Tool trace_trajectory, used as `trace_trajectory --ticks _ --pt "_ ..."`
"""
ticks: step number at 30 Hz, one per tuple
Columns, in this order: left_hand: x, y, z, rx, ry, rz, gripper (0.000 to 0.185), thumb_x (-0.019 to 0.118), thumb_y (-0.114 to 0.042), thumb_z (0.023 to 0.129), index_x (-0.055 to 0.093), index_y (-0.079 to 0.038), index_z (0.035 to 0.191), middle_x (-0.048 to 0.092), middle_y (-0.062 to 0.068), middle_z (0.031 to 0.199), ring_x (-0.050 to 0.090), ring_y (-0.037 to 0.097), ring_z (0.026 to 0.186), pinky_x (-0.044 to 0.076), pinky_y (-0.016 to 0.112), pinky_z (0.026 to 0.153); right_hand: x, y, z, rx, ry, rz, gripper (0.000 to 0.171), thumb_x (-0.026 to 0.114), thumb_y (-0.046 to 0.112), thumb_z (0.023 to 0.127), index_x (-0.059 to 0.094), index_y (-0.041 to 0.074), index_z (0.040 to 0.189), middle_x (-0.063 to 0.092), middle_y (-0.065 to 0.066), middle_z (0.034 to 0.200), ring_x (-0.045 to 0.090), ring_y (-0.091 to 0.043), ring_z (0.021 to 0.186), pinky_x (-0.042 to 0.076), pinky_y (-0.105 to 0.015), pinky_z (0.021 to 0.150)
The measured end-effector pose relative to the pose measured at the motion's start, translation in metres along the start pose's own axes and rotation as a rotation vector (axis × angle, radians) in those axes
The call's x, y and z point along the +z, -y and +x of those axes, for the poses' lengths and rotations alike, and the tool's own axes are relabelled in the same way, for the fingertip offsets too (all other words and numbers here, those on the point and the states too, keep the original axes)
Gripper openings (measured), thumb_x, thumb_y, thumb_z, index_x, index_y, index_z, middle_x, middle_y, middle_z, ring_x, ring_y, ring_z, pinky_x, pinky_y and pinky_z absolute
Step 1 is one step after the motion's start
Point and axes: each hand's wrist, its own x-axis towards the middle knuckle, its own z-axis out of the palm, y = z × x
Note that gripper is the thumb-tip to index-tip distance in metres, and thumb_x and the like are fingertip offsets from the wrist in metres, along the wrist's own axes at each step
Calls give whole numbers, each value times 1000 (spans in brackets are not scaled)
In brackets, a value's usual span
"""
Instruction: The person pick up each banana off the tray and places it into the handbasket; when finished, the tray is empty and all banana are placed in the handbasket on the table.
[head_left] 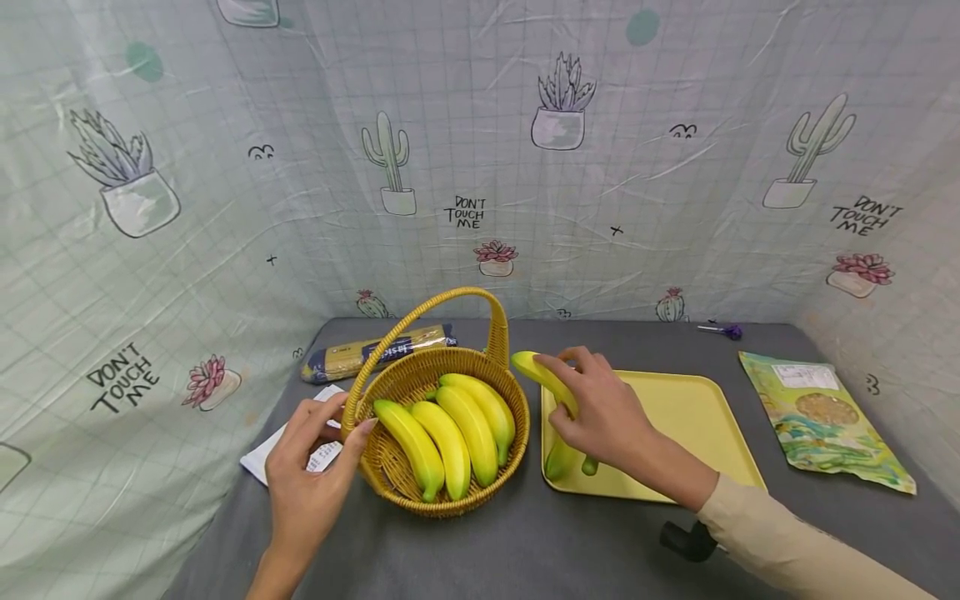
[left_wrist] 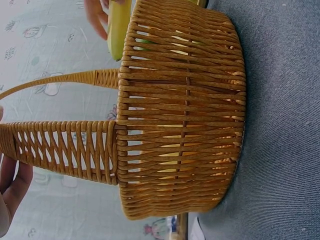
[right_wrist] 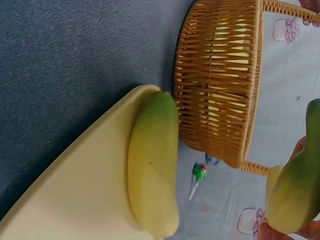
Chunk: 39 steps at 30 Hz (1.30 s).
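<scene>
My left hand [head_left: 307,475] grips the side of the arched handle [head_left: 459,292] of a woven wicker basket [left_wrist: 185,110], thumb on one side and fingers on the other. Several yellow bananas [head_left: 452,446] with green ends lie side by side in the basket. Raised over the left part of a pale yellow tray [head_left: 690,417], my right hand [head_left: 600,404] holds a banana [head_left: 547,379], its yellow end pointing toward the basket. Another banana [right_wrist: 154,165] rests along the tray's edge nearest the basket; the right hand partly covers it in the head view.
Behind the basket lies a pasta packet [head_left: 337,362], and a white printed paper [head_left: 262,457] is at its left. A green patterned bag [head_left: 817,417] lies right of the tray, a purple-wrapped lollipop [head_left: 731,332] at the back. Patterned curtain [head_left: 450,150] encloses the grey table.
</scene>
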Motion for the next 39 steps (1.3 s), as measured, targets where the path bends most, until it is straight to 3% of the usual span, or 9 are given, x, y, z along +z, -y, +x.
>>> trace_trajectory --ticks 9,19,26,39 --pt "1 -1 0 -3 -4 2 45 81 24 75 74 9 117 61 14 89 59 12 72 52 11 71 2 13 8 -47 -1 5 67 67 8 83 62 19 149 59 -12 128 55 -30 102 41 -30 49" --pt "0 0 0 -4 -3 8 46 81 24 75 75 8 118 62 13 90 60 12 72 51 11 70 11 34 17 -113 14 14 66 71 7 83 64 19 148 60 -9 126 48 -22 89 40 -30 50" --pt "0 -1 1 -9 -1 9 45 81 23 76 75 8 118 60 13 89 60 13 73 51 12 71 19 48 24 -164 24 13 65 66 6 83 65 19 146 60 -10 127 49 -21 88 40 -30 51" --pt "1 0 1 3 -2 2 45 81 23 75 75 8 117 60 13 88 59 13 73 52 12 71 37 68 40 -173 85 -7 65 64 6 84 63 20 148 58 -8 127 50 -23 92 38 -28 45"
